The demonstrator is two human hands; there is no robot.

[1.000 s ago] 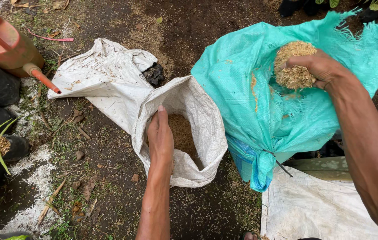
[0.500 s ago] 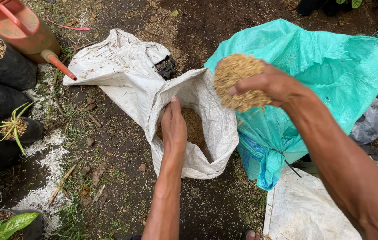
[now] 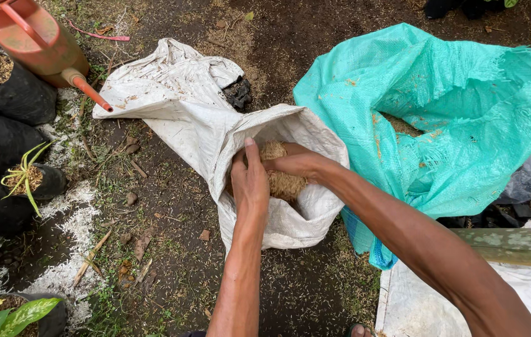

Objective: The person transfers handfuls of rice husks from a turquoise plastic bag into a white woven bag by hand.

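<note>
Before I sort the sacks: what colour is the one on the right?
Teal green sack, seen in the head view.

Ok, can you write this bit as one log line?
left hand: on white sack rim | right hand: holding husk clump over white sack

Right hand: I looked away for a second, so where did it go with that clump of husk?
The right hand carried the husk clump leftward from over the green sack down into the white sack. The left hand stayed at the white sack's mouth; both sacks stayed put.

light: soft, even daylight | shadows: faint | focus: sharp | glare: none
</note>
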